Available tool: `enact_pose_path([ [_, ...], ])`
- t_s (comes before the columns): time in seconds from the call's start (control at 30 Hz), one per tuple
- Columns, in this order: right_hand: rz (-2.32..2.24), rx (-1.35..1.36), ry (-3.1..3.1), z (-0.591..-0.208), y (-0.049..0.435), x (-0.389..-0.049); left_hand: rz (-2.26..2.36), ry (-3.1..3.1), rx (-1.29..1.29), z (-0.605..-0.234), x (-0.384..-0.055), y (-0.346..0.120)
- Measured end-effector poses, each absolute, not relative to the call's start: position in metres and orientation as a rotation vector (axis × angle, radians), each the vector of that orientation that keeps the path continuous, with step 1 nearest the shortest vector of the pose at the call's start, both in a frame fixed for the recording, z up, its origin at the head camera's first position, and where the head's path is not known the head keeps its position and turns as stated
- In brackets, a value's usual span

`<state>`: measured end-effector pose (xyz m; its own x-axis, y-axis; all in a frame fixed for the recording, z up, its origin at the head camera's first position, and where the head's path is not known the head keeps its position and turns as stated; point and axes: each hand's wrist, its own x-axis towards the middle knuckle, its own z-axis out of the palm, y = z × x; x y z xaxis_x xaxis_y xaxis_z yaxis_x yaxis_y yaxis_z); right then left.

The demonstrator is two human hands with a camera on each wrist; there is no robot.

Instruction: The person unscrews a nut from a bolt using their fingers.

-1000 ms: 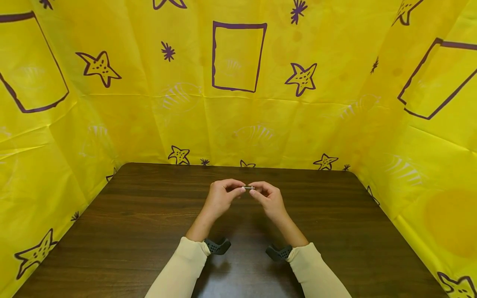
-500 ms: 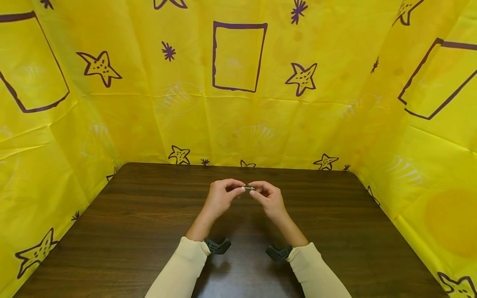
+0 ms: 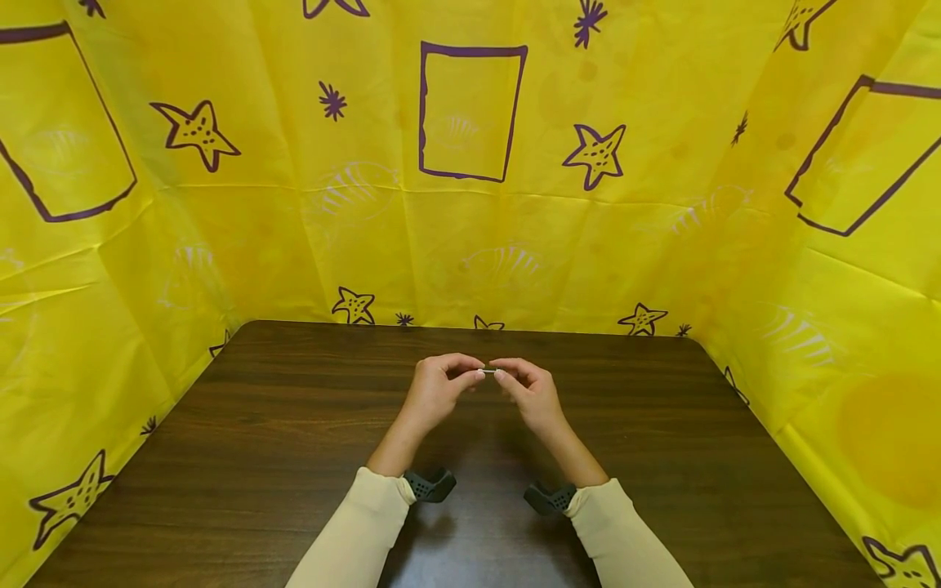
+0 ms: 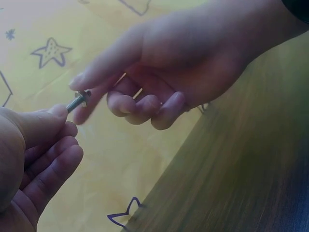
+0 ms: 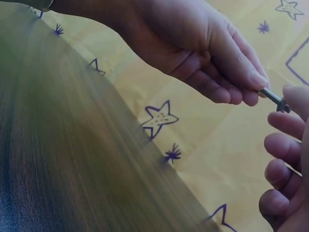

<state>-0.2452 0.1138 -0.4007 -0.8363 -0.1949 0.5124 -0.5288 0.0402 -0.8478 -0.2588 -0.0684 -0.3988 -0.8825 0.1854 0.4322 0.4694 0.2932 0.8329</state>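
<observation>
My left hand [image 3: 434, 394] pinches one end of a small metal bolt [image 5: 272, 95] between thumb and forefinger. The bolt's threaded shank shows in the left wrist view, with a nut [image 4: 83, 95] near its far end. My right hand [image 3: 536, 400] has its thumb and forefinger on either side of that nut, fingertips right at it. Its other fingers curl loosely below. In the head view the nut is hidden behind the right thumb, and only a short length of shank shows between the hands. Both hands are above the table.
A dark wood-grain table [image 3: 294, 457] lies below the hands. Yellow cloth [image 3: 470, 220] with purple starfish drawings encloses it at the back and both sides. Each wrist wears a dark band-mounted device, like the one on the left wrist [image 3: 432, 485].
My right thumb has shifted slightly over the nut end, covering the nut that showed half a second ago. The left hand and the bolt stay in place.
</observation>
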Motion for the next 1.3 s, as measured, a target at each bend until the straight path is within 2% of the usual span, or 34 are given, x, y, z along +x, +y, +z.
enact_pose_path([
  [0.37,1.806,0.617,-2.173,-0.398,0.1124,-0.243,-1.633,-2.308,-0.624,-0.398,-0.2583,-0.0678],
  [1.3,1.953,0.734,-2.037,-0.3982,0.1143,-0.2437,-1.664,-2.311,-0.6,-0.3977,-0.2585,-0.0692],
])
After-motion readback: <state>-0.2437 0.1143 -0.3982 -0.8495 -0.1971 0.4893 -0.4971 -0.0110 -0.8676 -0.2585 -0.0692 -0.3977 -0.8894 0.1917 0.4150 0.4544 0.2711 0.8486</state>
